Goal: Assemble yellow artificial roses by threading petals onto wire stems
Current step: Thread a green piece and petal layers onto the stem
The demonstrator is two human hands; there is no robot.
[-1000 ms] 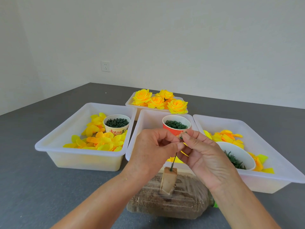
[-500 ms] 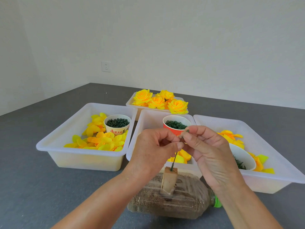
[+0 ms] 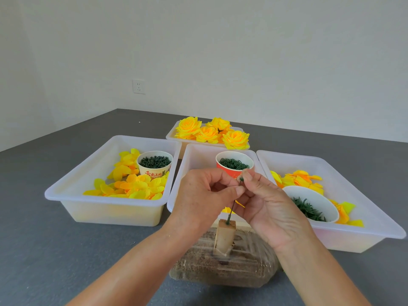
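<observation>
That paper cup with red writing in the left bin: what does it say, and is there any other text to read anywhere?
"舌尖上的美": red characters on the white paper cup in the left bin; the final characters are cut off by petals.
Red cup: no print visible.
Wall socket: no readable marking.

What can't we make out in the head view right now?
- Wire stem: its upper part is hidden behind the left hand.
- Green piece pinched by right hand: too small to identify.
- Middle tray: hands cover its front contents.
- Bottle ends: hidden by forearms.
</observation>
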